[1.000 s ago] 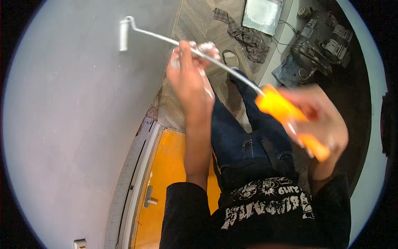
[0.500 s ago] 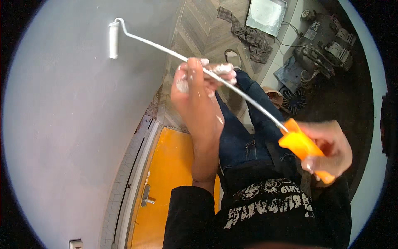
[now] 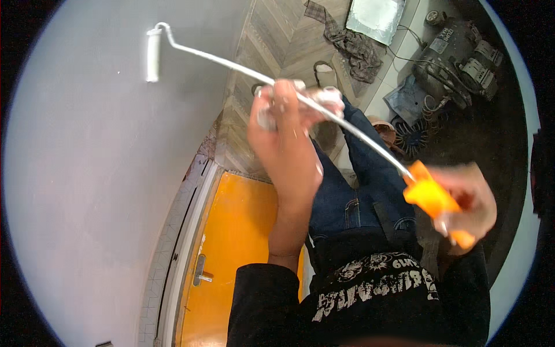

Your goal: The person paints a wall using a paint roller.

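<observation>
Right hand [image 3: 473,199] grasping orange plastic handle [image 3: 430,196], left hand [image 3: 287,139] silver metal rod [image 3: 370,141]; white cylindrical roller [image 3: 153,56] shifted left: mid-stroke, apparently.

A crumpled plaid cloth [image 3: 355,52] lay on the wood-patterned floor [image 3: 274,34] near its edge with the pale tiles [image 3: 377,107]; beyond them I saw a dark compressor [image 3: 444,65], a blue-grey cloth [image 3: 407,97] beside it. The orange door [image 3: 237,222] bore a metal handle [image 3: 200,270].

left hand [image 3: 289,136] holds the rod [image 3: 370,142], right hand [image 3: 478,199] the orange handle [image 3: 430,196] of a paint roller [image 3: 153,55]
</observation>
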Tool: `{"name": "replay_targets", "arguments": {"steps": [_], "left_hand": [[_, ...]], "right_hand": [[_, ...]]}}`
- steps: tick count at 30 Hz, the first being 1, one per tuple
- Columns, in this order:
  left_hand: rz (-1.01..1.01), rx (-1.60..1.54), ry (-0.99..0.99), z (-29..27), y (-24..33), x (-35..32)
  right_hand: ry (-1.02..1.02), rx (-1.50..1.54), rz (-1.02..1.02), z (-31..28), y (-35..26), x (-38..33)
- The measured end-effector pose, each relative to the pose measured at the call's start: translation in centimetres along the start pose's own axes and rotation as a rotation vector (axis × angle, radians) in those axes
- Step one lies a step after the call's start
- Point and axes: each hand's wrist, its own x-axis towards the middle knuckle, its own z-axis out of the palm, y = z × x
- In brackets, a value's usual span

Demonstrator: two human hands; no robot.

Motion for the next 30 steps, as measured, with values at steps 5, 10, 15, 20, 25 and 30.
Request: {"name": "replay_targets", "arguments": {"steps": [5,10,15,20,25,30], "left_hand": [[-0.003,-0.045,-0.010,-1.5,-2.7,4.6],[-0.113,-0.035,0.033,-6.3,-11.1,14.8],[-0.105,0.056,0.045,-5.8,-11.1,12.3],[-0.012,0.077,-0.008,-2.4,-4.4,0.8],[0.070,0.083,-0.046,-2.4,-4.8,2.7],[-0.143,0.012,0.073,-6.2,-11.3,10.8]], "right_hand": [[0.096,0.146,0.229,0.3,-1.3,5.0],[0.134,-0.229,0.043,-1.8,2.9,16.5],[0.145,0.055,0.124,-2.4,4.7,13.5],[-0.130,-0.090,-0.031,-4.8,5.8,2.5],[-0.087,-0.068,-0.047,-6.1,7.0,3.8],[0.017,0.014,0.099,-6.0,6.4,14.0]]}}
